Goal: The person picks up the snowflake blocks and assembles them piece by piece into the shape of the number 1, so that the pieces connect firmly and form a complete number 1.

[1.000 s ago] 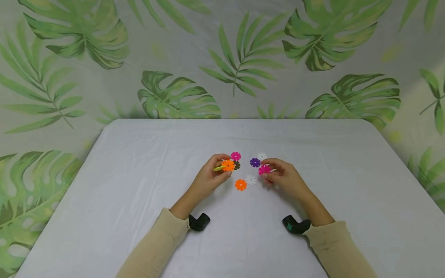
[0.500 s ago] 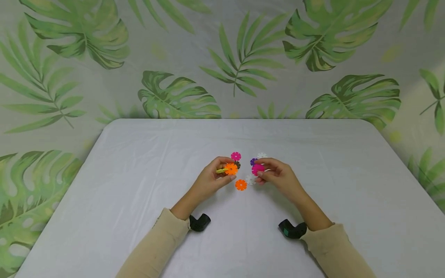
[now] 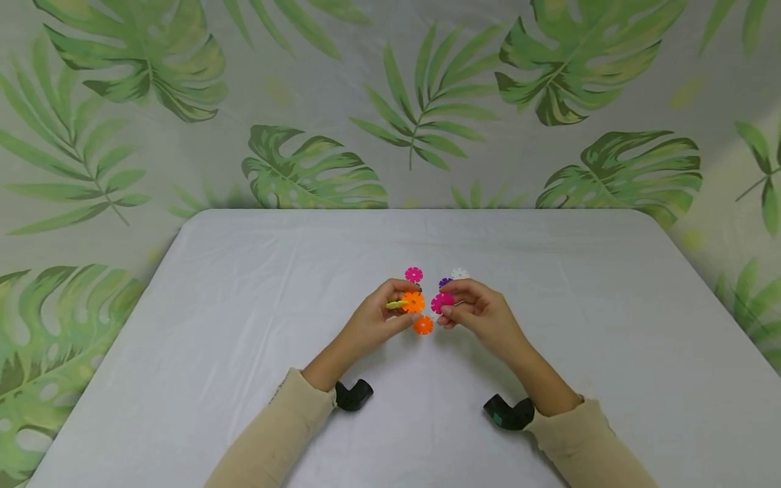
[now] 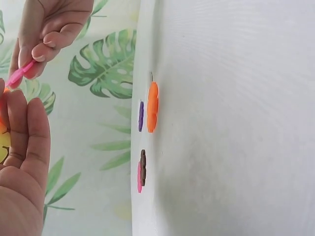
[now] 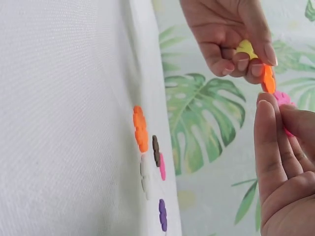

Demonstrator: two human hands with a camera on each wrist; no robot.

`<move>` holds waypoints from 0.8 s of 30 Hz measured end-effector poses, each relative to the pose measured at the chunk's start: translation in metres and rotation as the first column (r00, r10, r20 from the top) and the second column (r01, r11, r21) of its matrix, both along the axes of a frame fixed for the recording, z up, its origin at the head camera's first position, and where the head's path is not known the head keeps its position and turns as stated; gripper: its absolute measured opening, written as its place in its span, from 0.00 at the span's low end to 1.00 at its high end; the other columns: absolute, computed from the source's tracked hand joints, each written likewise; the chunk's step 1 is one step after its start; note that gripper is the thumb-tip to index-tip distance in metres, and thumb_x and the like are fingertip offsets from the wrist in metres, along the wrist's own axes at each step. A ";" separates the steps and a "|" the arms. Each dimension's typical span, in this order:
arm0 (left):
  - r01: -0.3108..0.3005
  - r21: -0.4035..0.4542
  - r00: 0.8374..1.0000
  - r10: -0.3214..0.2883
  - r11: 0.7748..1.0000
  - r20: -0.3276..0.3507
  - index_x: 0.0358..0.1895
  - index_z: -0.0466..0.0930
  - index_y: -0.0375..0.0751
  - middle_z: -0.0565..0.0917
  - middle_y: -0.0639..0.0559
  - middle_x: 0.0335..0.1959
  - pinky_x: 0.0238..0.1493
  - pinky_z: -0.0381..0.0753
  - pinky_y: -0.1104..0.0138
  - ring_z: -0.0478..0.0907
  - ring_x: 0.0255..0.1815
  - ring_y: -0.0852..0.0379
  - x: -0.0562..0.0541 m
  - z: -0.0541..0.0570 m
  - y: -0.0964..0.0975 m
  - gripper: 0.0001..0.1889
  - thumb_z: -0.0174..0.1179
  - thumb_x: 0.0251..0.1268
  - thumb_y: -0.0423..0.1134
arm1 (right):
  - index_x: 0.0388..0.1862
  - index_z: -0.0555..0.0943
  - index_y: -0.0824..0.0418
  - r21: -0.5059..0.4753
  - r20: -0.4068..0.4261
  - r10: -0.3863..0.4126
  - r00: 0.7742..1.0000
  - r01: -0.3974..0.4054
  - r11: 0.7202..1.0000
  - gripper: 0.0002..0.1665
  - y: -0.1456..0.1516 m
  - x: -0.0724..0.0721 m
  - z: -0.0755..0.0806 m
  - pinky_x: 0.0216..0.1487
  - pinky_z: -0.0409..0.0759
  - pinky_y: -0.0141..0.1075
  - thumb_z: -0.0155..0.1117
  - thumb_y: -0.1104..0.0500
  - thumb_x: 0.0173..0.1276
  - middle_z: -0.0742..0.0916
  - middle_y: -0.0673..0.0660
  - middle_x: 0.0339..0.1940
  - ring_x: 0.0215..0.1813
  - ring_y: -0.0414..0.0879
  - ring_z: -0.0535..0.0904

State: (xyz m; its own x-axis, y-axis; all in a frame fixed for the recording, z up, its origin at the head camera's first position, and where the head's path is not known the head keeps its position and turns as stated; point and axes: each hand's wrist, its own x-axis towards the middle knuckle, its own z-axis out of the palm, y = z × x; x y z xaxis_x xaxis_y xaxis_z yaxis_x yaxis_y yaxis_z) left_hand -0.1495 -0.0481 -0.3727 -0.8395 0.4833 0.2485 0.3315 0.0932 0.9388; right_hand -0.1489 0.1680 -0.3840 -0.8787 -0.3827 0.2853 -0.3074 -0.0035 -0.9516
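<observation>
Green leaves (image 3: 314, 169) are printed on the pale backdrop (image 3: 293, 74), and before it stands a white table (image 3: 274, 264). Above this table, the left hand (image 3: 375, 318) pinches an orange disc (image 3: 413, 302) between thumb and fingers; a yellow disc (image 3: 395, 305) meets it on the left, toward the palm. On the right side, the right hand (image 3: 485, 308) pinches a pink disc (image 3: 442, 303) at its fingertips. These orange and pink discs are very near each other, with a narrow gap in the head view. Below them, a second orange disc (image 3: 424, 325) lies at the near side, beside a near white disc (image 5: 144, 177). Farther away on the left are a second pink disc (image 3: 413, 274) and a brown disc (image 5: 156, 150); farther on the right, a purple disc (image 3: 445, 282) and a far white disc (image 3: 459, 273)
</observation>
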 end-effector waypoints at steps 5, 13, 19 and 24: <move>0.012 -0.003 1.000 -0.012 1.000 0.011 0.52 0.66 0.27 0.76 0.39 0.46 0.48 0.73 0.64 0.74 0.41 0.51 0.008 0.013 0.001 0.19 0.58 0.57 0.26 | 0.45 0.72 0.73 -0.010 -0.032 0.006 0.999 -0.007 1.000 0.14 -0.003 0.002 0.001 0.33 0.79 0.41 0.57 0.74 0.59 0.80 0.68 0.33 0.32 0.55 0.81; 0.018 -0.004 1.000 -0.018 1.000 0.021 0.53 0.66 0.27 0.76 0.41 0.47 0.48 0.73 0.65 0.74 0.42 0.53 0.008 0.011 0.002 0.19 0.57 0.58 0.27 | 0.43 0.72 0.73 -0.017 -0.065 0.010 0.998 -0.011 1.000 0.12 -0.005 0.003 0.002 0.33 0.79 0.41 0.56 0.75 0.59 0.77 0.75 0.32 0.31 0.59 0.80; 0.017 -0.004 1.000 -0.017 1.000 0.026 0.53 0.66 0.29 0.75 0.41 0.49 0.48 0.73 0.66 0.74 0.43 0.53 0.008 0.010 0.003 0.19 0.58 0.58 0.28 | 0.42 0.73 0.72 -0.013 -0.073 -0.022 0.997 0.021 1.000 0.12 -0.006 0.004 0.001 0.33 0.79 0.40 0.58 0.75 0.58 0.79 0.71 0.32 0.31 0.58 0.80; 0.013 -0.006 1.000 -0.013 1.000 0.022 0.53 0.66 0.28 0.74 0.41 0.50 0.48 0.73 0.66 0.74 0.43 0.53 0.009 0.010 0.003 0.19 0.58 0.58 0.28 | 0.43 0.73 0.71 -0.014 -0.080 -0.041 0.996 0.040 0.999 0.13 -0.006 0.003 -0.001 0.33 0.79 0.40 0.58 0.76 0.58 0.81 0.66 0.33 0.31 0.58 0.80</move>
